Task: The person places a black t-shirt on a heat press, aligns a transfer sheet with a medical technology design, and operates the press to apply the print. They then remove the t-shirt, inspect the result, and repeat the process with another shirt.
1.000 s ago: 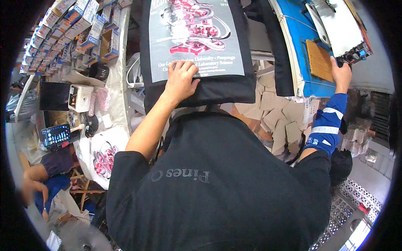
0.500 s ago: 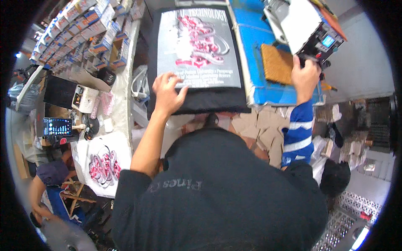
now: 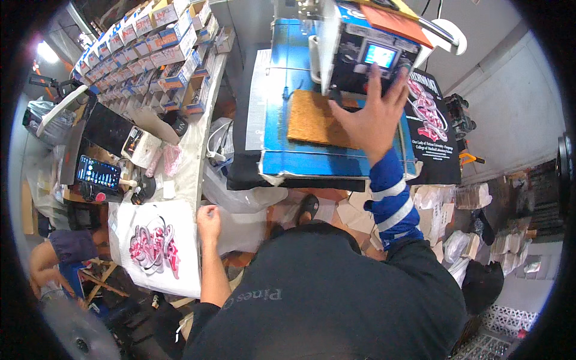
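- A mat (image 3: 315, 117) is laid on the press platen (image 3: 312, 159) at upper centre.
- The control box (image 3: 366, 57) is set behind it.
- A printed sheet (image 3: 157, 247) is spread at lower left.
- Boxes (image 3: 159, 45) are stacked at upper left.

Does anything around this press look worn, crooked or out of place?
The blue platen has a frayed, peeling front left corner, where pale tatters hang off. The brown pad on it lies slightly askew to the platen's edges. The right hand is at the press's control box; the left hand touches the printed white sheet.
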The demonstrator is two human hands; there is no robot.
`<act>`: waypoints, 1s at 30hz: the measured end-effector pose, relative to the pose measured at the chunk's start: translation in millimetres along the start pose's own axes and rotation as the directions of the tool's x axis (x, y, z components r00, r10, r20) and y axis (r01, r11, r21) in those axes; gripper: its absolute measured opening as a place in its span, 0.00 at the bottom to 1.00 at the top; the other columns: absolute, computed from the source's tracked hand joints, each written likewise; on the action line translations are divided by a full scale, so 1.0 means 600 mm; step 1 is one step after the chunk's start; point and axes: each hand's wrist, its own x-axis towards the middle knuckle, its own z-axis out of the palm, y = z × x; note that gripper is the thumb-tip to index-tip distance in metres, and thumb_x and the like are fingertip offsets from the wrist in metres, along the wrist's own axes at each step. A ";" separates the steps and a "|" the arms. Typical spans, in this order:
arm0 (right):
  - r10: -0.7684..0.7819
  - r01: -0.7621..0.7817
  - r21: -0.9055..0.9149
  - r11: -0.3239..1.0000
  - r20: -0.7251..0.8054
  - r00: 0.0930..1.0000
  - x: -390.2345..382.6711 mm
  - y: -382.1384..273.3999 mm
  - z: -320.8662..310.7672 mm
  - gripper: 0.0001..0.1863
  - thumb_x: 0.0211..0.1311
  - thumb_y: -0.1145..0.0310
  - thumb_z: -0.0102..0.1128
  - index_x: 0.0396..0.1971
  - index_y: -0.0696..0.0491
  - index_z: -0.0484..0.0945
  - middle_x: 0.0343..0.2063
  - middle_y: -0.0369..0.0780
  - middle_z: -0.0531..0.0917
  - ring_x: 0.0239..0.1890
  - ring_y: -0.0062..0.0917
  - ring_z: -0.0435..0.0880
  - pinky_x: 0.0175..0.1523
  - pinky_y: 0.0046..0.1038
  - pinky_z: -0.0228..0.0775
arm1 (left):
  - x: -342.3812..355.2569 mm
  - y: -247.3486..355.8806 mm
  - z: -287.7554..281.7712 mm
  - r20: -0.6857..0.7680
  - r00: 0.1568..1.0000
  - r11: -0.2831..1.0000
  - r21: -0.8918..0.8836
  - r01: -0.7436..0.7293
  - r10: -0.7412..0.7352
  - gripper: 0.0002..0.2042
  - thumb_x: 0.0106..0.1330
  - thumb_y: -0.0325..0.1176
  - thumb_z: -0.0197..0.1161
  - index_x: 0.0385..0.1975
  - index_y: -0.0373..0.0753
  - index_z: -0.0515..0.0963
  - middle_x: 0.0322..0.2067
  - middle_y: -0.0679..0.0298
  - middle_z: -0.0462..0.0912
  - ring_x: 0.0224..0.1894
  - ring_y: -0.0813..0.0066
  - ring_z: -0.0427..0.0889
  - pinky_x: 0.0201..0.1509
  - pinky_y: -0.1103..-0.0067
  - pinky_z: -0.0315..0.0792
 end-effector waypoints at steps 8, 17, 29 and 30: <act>0.024 -0.026 0.094 0.995 0.030 0.999 0.000 -0.121 0.037 0.55 0.37 0.38 0.78 0.70 0.42 0.70 0.74 0.62 0.51 0.69 0.75 0.51 0.59 0.72 0.57 | -0.119 0.030 0.090 0.452 0.888 0.993 0.115 0.037 -0.086 0.11 0.63 0.35 0.69 0.40 0.34 0.85 0.43 0.47 0.86 0.50 0.47 0.84 0.56 0.63 0.76; 0.030 -0.050 0.232 0.972 0.088 0.996 0.000 -0.126 0.039 0.51 0.45 0.39 0.75 0.71 0.44 0.68 0.76 0.61 0.43 0.72 0.79 0.38 0.63 0.77 0.46 | -0.223 0.059 0.077 0.673 0.615 0.911 0.323 0.256 -0.411 0.18 0.64 0.41 0.67 0.45 0.32 0.84 0.45 0.45 0.87 0.49 0.51 0.86 0.55 0.64 0.77; 0.632 -0.620 -0.231 0.750 -0.028 0.774 -0.317 0.840 -0.152 0.22 0.62 0.61 0.68 0.48 0.63 0.81 0.51 0.54 0.84 0.51 0.49 0.83 0.60 0.43 0.72 | -0.283 0.536 0.595 0.879 0.465 0.503 -0.355 0.788 -0.107 0.22 0.75 0.46 0.62 0.60 0.35 0.76 0.51 0.58 0.83 0.51 0.64 0.83 0.57 0.67 0.77; 0.830 -0.835 -0.194 0.515 -0.128 0.542 -0.381 0.929 -0.159 0.24 0.66 0.55 0.67 0.48 0.63 0.81 0.48 0.54 0.85 0.50 0.49 0.82 0.60 0.42 0.71 | -0.282 0.592 0.613 0.879 0.433 0.173 -0.403 0.899 -0.199 0.20 0.76 0.44 0.61 0.59 0.37 0.77 0.50 0.59 0.83 0.50 0.66 0.82 0.56 0.67 0.76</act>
